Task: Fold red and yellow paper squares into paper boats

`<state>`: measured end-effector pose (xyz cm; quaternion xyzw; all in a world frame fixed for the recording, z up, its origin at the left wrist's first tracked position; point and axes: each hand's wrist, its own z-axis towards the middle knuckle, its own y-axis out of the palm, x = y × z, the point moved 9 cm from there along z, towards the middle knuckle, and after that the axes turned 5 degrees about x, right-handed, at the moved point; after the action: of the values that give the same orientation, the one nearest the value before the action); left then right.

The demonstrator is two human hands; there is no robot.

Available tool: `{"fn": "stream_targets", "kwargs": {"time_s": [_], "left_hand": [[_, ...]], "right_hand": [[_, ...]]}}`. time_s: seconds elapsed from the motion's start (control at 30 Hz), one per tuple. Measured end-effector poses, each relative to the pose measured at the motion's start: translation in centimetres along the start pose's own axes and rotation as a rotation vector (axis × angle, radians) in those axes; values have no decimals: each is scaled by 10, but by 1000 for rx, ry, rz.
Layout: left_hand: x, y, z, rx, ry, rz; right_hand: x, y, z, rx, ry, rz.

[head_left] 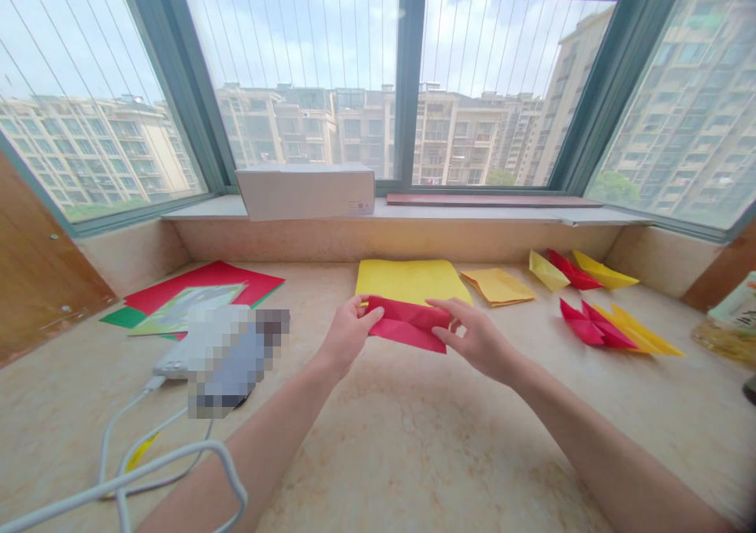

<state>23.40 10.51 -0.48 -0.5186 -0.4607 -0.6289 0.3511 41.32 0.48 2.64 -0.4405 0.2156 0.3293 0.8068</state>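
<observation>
Red paper: a folded red paper (407, 323) is held just above the table (413, 454), directly in front of the yellow sheet (410, 279).
Long axis: runs left to right across the view, the right end dipping slightly lower; the broad face tilts up toward the camera.
Left hand: the left hand (346, 336) pinches the paper's left end, thumb on top, fingers curled under.
Right hand: the right hand (476, 336) pinches the right end, fingers bent over the upper edge.
Right of the yellow sheet: an orange folded sheet (497, 286), then folded red and yellow paper shapes (614, 330).
Left of the yellow sheet: a stack of red and green sheets (201, 293), and white cables (153, 470) nearer the camera.
Behind the yellow sheet: a white box (305, 191) on the window ledge.
Surface: pale beige marbled stone.
Room: a bay window with green frames (410, 76) looks out on apartment blocks.
</observation>
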Motion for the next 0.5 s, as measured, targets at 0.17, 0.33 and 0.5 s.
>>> {"fn": "stream_targets", "kwargs": {"time_s": [0.17,0.33,0.5], "left_hand": [[0,4,-3,-65,3,155],[4,9,-5,-111,66,305],[7,18,-10,-197,111,459]], "right_hand": [[-10,-8,1,50,-77,-10],[-6,-9,2,48,-61,-26],[-7,-10,2,42,-68,-29]]}}
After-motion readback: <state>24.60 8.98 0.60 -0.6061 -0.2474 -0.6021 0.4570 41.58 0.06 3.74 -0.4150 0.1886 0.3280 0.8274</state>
